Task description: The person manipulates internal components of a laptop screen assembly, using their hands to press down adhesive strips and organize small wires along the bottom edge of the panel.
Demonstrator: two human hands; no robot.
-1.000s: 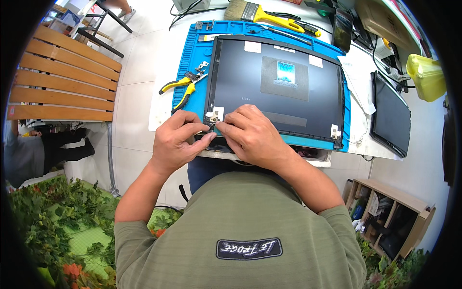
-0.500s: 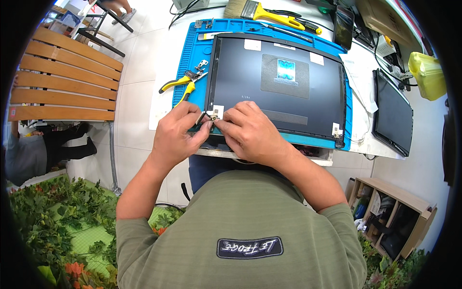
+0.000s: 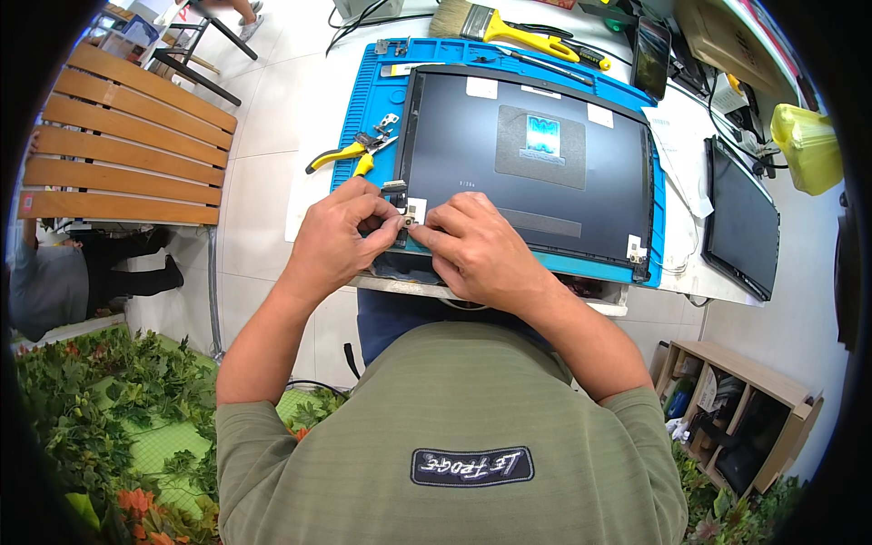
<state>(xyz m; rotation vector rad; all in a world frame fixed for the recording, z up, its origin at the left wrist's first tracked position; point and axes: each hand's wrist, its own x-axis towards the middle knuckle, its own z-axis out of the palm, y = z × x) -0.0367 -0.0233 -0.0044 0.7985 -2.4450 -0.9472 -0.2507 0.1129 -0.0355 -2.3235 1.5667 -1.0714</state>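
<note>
A dark laptop display lid (image 3: 445, 154) lies flat on a blue work mat (image 3: 356, 109). At its near left corner is a small metal bracket with a pale patch (image 3: 417, 207). My left hand (image 3: 341, 232) pinches at that corner, by a thin black cable whose flat dark connector (image 3: 393, 187) sticks up past the fingers. Closed fingertips of my right hand (image 3: 477, 245) press close to the bracket from the other side; what they hold is hidden. Yellow-handled pliers (image 3: 338, 156) and a loose metal hinge (image 3: 389, 123) lie beyond my left hand.
A brush with a yellow handle (image 3: 518, 36) and a phone (image 3: 651, 56) lie at the far side. To the right stand another dark screen panel (image 3: 743, 218) and a yellow plastic bag (image 3: 804, 150). A slatted wooden bench (image 3: 136, 141) is at the left.
The flat connector by my left fingers has swung up and away from me, over the lid's left edge. My right hand stays at the corner. The view has shifted slightly.
</note>
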